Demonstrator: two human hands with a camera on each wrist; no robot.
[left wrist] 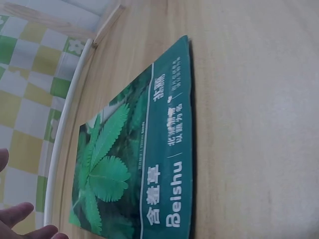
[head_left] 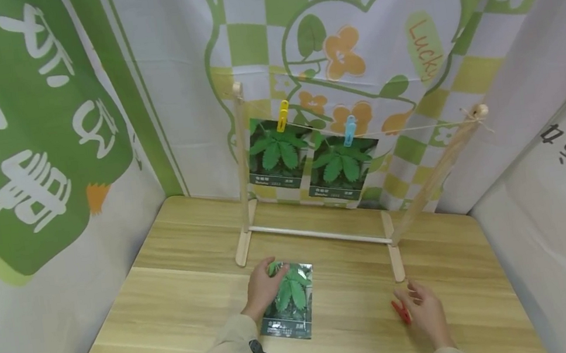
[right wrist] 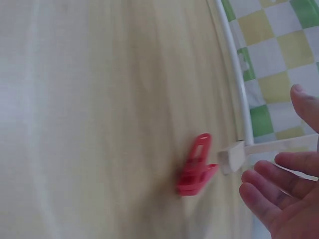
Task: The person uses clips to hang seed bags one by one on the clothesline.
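Checkered cloth (head_left: 248,45) hangs at twelve o'clock in my head view, behind the wooden surface (head_left: 352,309). At six o'clock I see the green packet (head_left: 293,302) lying face-up; the left hand (head_left: 265,287), fingers loosely spread, is at its ten o'clock corner, contact unclear to me. Toward five, the right hand (head_left: 428,310), likewise spread, is just beside the red clip (head_left: 401,312).

A checkered cloth (head_left: 384,52) hangs beside a green printed cloth (head_left: 37,121).
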